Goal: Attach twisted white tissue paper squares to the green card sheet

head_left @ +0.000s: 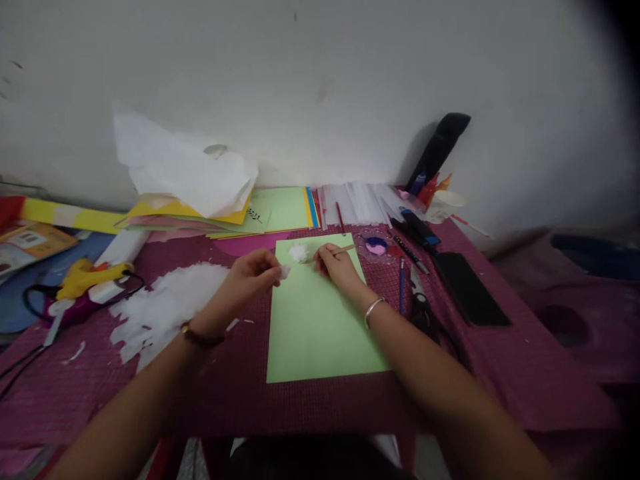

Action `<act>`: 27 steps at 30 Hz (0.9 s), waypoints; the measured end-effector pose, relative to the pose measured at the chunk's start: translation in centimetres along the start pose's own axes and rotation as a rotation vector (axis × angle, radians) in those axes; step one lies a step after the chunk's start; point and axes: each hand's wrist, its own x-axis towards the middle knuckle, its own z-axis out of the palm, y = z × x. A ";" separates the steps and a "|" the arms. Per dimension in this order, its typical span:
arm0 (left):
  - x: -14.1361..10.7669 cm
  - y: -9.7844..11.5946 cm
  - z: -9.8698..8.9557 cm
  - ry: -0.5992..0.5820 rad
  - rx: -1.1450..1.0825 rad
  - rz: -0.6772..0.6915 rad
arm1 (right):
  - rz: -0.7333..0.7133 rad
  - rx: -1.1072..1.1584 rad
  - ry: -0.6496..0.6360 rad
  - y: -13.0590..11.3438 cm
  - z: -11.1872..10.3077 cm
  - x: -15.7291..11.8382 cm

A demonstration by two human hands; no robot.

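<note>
A light green sheet of paper (320, 327) lies flat on the table in front of me. Near its top left sits a small white patch (299, 253), perhaps bits of tissue. My left hand (256, 272) pinches a small piece of thin white paper (285, 271) just over the sheet's left edge. In my right hand (336, 263) is a thin tan stick (345, 249), its tip beside the white patch. Left of the sheet, partly behind my left forearm, spreads a heap of white paper pieces (173, 297).
A yellow glue gun (90, 279) with a cord lies at the left. Coloured sheets (280, 210) and crumpled white paper (185, 170) are stacked at the back. On the right are a blue pencil (401, 287), scissors (420, 300), a black phone (470, 289) and a round pink-and-blue lid (376, 247).
</note>
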 end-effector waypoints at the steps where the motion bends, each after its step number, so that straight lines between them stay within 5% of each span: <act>1: 1.4 -0.7 0.4 -0.027 -0.023 0.005 | -0.005 -0.015 -0.017 -0.1 0.0 0.1; 7: 6.3 -4.4 0.9 0.023 -0.163 -0.012 | -0.013 -0.045 -0.036 -0.1 0.3 0.7; 14: 6.5 -6.3 1.7 -0.184 0.132 0.020 | -0.032 -0.045 -0.014 0.3 0.4 0.9; 20: 7.3 -7.8 2.1 -0.063 0.341 0.068 | -0.024 0.116 0.116 -0.1 0.3 0.1; 27: 7.6 -8.3 2.3 -0.013 0.427 0.094 | -0.059 0.002 0.005 0.2 0.5 -0.5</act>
